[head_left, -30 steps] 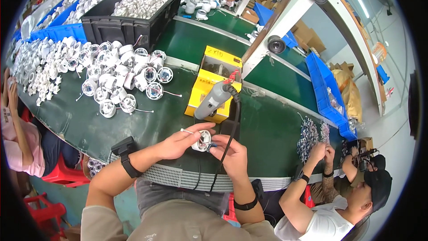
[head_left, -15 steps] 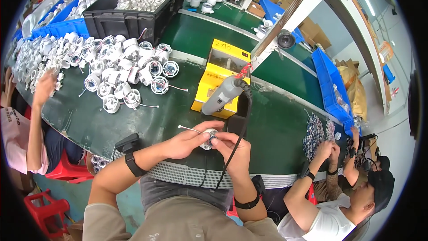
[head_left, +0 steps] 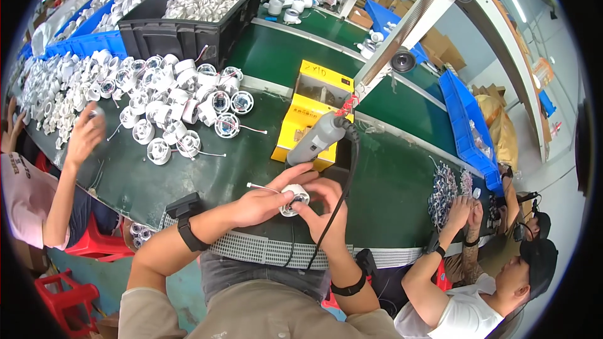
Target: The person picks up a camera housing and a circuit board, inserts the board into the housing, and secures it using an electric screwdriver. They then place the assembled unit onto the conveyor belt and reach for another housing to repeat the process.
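L. hand [head_left: 262, 204] & R. hand [head_left: 328, 215] pinch white round housing [head_left: 295, 199] above desk [head_left: 389, 194] nr. front edge; prob. light, stiff plastic w/ fragile wire lead [head_left: 260, 186]: grip outer wall, not lead.

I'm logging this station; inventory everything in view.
held housing: one, white, centre
loose housings: many, white, left of centre
small parts: many, white, far left
crate: one, black, upper left
bins: several, blue, upper left, right
box: one, yellow, centre
tool: one, grey, by box
components: many, dark, right
table: one, green, centre
stools: at least two, red, lower left
co-workers: at least four, mixed clothing, alongside
left hand: one, bare, on held housing
right hand: one, bare, on held housing
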A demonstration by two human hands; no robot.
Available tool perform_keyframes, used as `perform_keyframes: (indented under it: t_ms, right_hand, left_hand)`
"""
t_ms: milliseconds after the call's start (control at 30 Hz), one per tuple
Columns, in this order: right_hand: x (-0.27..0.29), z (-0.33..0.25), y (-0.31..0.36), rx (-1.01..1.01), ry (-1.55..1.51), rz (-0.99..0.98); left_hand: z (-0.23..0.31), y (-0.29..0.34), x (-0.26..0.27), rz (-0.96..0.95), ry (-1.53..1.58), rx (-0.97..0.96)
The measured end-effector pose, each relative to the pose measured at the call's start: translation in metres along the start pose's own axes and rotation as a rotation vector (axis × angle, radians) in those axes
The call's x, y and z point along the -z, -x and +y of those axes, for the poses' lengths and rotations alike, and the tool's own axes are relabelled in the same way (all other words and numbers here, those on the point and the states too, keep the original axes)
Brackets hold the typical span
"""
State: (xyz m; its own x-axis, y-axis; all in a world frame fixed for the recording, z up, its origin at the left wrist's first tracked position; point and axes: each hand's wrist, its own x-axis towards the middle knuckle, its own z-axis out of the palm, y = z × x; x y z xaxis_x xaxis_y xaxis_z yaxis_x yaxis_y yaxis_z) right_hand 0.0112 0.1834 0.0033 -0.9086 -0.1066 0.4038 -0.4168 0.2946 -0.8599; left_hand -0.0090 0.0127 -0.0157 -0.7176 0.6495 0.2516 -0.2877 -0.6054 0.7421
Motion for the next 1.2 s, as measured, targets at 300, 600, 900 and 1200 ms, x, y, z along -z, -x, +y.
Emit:
perform_keyframes:
  t_ms: [300,600,900,1200]
  right_hand:
    - [0.014,0.008,-0.008,-0.278,-0.297,-0.114]
    - [-0.009,-0.015,-0.055,0.032,0.066,-0.005]
    - [-0.020,-0.008,-0.100,0.360,-0.408,0.325]
    - [-0.026,0.003,-0.123,0.297,-0.425,0.401]
  left_hand:
    - [0.009,0.003,-0.003,0.227,-0.425,0.174]
    - [-0.005,0.001,0.018,0.381,-0.603,0.135]
    - [0.001,-0.004,0.018,0.505,-0.280,0.342]
    - [0.000,-0.005,0.025,0.553,-0.198,0.385]
